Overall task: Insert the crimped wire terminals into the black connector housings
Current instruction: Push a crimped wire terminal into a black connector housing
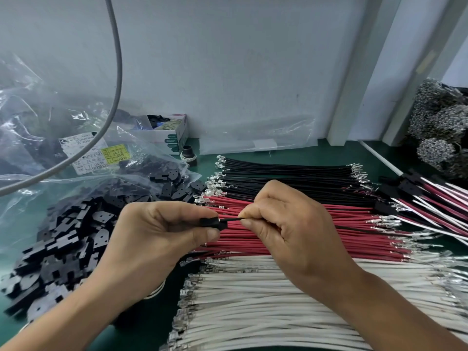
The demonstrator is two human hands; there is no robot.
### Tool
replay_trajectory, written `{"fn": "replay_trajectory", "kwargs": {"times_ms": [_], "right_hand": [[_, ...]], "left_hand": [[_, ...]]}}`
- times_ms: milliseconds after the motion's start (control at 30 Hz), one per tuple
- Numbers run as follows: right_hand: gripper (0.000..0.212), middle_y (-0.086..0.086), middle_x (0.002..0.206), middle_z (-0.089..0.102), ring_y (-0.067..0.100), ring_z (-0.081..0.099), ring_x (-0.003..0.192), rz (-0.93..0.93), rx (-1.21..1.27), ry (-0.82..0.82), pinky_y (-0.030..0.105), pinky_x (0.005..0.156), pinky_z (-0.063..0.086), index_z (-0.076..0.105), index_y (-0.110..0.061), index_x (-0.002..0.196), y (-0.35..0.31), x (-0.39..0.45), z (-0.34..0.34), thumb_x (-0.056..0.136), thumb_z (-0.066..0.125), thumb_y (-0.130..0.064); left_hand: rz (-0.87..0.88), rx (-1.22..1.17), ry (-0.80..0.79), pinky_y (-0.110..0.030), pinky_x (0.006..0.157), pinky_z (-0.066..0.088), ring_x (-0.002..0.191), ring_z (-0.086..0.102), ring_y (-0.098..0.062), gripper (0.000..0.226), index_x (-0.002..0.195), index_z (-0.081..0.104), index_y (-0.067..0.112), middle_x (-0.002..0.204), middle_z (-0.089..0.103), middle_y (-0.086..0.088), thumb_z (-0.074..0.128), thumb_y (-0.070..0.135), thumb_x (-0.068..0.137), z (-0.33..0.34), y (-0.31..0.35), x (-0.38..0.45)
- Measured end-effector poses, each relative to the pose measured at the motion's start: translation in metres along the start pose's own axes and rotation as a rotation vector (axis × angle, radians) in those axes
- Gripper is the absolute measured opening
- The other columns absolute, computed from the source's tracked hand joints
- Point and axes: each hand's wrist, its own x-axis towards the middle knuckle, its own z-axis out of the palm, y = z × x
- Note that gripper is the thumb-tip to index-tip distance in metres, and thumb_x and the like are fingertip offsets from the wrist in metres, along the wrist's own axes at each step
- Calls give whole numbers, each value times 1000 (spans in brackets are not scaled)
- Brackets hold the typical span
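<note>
The left hand (162, 231) pinches one black connector housing (212, 222) between thumb and forefinger, its other fingers curled beneath. The right hand (286, 224) pinches a single black wire (232, 219) between thumb and fingertip, and the wire's near end sits at the mouth of the housing; the terminal itself cannot be seen. Both hands hover above three flat rows of loose wires on the green mat (329, 150): black wires (291, 173) farthest, red wires (304, 236) in the middle, white wires (291, 300) nearest, each far too many to count, with metal terminals at both ends. At the right edge lie a few finished harnesses (430, 198) of red and white wires in black housings. To the left, a heap of spare black housings (65, 236) spills from a clear plastic bag (38, 122), leaving only a narrow strip of bare mat beside the wires. The bag's white label (86, 153) shows "26 06 26" and "27 06 24"; a yellow sticker (116, 153) beside it is unreadable. A small open box (167, 135) stands by the wall.
</note>
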Motion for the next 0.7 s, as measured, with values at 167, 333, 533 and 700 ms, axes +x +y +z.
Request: {"fn": "replay_trajectory", "kwargs": {"times_ms": [167, 333, 533, 700], "right_hand": [[18, -9, 86, 57, 5, 52, 74, -12, 5, 22, 19, 64, 42, 74, -15, 89, -4, -2, 4, 96, 63, -26], [13, -7, 85, 59, 8, 54, 75, -61, -71, 45, 25, 61, 47, 75, -14, 89, -2, 0, 3, 95, 67, -22], [15, 1, 92, 65, 17, 53, 84, -176, -266, 177, 29, 63, 46, 78, -11, 102, -4, 3, 3, 98, 64, -15], [19, -13, 96, 64, 11, 53, 91, 10, -250, -228, 30, 69, 50, 76, -28, 110, -4, 3, 16, 92, 72, -31]], "left_hand": [[16, 19, 13, -12, 62, 57, 68, 78, -16, 28, 82, 84, 21, 75, 80, -4, 86, 5, 58, 0, 5, -2], [36, 68, 38, -13, 62, 57, 67, 77, -16, 28, 82, 83, 23, 75, 80, -1, 86, 7, 59, 4, 3, -1], [34, -17, 183, -14, 62, 58, 69, 77, -15, 27, 86, 83, 26, 78, 80, -1, 85, 14, 62, -3, 4, 7], [-30, -77, 213, -15, 58, 57, 72, 78, -19, 25, 88, 83, 24, 79, 80, -4, 85, 17, 64, -8, -1, 11]]}}
